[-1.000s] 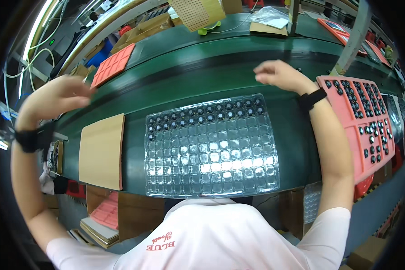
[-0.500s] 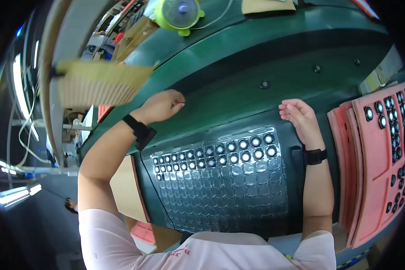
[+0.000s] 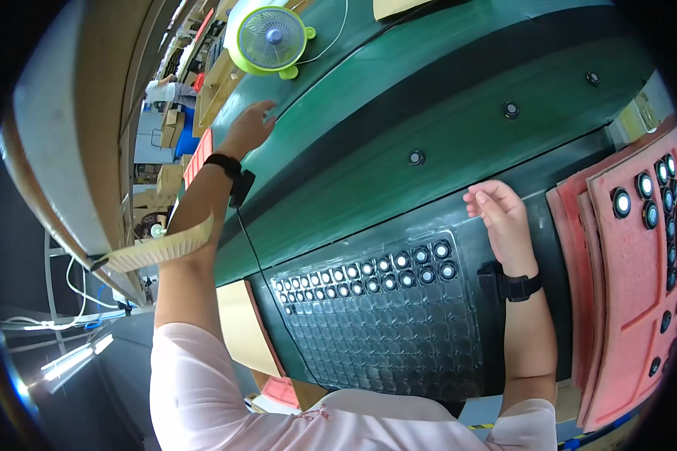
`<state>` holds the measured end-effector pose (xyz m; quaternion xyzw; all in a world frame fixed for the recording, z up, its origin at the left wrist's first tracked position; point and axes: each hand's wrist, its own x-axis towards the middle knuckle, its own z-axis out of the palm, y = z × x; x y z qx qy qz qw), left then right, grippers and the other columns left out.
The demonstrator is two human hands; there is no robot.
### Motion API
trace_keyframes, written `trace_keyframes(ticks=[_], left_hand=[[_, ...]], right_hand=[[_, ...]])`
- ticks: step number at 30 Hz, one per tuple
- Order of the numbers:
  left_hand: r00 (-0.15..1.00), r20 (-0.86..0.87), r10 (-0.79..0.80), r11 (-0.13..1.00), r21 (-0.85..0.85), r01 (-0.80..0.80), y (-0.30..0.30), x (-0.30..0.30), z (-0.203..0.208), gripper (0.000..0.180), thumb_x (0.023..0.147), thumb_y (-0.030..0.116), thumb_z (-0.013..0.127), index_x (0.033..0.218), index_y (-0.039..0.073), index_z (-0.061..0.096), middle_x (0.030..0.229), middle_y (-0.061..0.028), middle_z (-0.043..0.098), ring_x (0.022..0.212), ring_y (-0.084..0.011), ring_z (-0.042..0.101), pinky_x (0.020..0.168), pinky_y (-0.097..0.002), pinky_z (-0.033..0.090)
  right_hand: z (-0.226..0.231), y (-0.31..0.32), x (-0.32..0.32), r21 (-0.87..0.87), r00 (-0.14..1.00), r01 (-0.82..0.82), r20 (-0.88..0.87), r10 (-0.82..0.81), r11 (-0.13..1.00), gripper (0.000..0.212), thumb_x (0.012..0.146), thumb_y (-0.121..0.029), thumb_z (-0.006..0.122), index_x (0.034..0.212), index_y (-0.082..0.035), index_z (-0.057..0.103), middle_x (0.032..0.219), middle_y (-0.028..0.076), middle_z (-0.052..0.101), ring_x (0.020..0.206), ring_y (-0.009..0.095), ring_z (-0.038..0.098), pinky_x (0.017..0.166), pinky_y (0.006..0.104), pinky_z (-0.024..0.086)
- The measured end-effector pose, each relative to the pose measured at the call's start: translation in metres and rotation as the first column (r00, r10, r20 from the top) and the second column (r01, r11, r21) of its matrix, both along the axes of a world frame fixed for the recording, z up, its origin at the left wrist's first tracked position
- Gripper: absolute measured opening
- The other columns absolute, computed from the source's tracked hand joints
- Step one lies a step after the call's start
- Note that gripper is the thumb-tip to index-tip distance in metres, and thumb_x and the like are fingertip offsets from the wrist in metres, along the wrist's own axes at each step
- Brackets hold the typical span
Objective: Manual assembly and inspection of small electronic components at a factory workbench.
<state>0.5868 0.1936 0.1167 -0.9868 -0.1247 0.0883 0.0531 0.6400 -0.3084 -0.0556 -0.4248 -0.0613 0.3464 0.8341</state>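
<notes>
My left hand (image 3: 250,129) reaches far out over the green surface, near a small fan, its fingers apart and nothing seen in them. My right hand (image 3: 498,214) hovers above the right end of a clear plastic tray (image 3: 384,338), palm inward, its fingers loosely bent with no object visible. Small round black parts with shiny centres fill the tray's two far rows, and one black part (image 3: 289,309) sits at the left of the third row. Three similar parts lie apart on the green surface, the closest being a round black part (image 3: 416,157).
Stacked pink foam trays (image 3: 617,301) holding more round parts stand at the right. The green fan (image 3: 272,39) is at the far left. A corrugated flap (image 3: 158,248) overlaps my left forearm. A tan board (image 3: 248,327) lies left of the clear tray, and a dark cable (image 3: 259,263) runs between them.
My left hand has stretched forward toward the fan, and its fingers have spread. My right hand stays near the tray's right end. The view has shifted, and the loose parts appear farther left.
</notes>
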Motion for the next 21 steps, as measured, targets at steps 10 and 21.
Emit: trace_keyframes(ticks=[10, 21], left_hand=[[0.997, -0.059, 0.052, 0.911, 0.412, -0.023, 0.062, 0.061, -0.116, 0.07, 0.09, 0.024, 0.064, 0.154, 0.011, 0.038, 0.161, -0.012, 0.037, 0.142, -0.0339, 0.042, 0.114, -0.0444, 0.042], [0.956, 0.247, -0.156, 0.906, 0.421, 0.039, 0.127, 0.078, -0.191, 0.059, 0.095, 0.021, 0.055, 0.149, -0.001, 0.043, 0.154, -0.0233, 0.044, 0.136, -0.0424, 0.045, 0.115, -0.0462, 0.037]], right_hand=[[0.003, -0.001, -0.002, -0.023, 1.0, -0.002, 0.009, 0.002, 1.0, 0.009, 0.098, -0.004, 0.063, 0.105, 0.0, 0.068, 0.098, 0.007, 0.07, 0.087, 0.011, 0.065, 0.081, 0.0262, 0.054], [0.013, 0.0, -0.001, -0.04, 0.998, -0.024, 0.05, 0.026, 0.999, 0.01, 0.096, 0.001, 0.062, 0.104, 0.003, 0.067, 0.1, 0.01, 0.067, 0.089, 0.013, 0.063, 0.082, 0.0263, 0.051]])
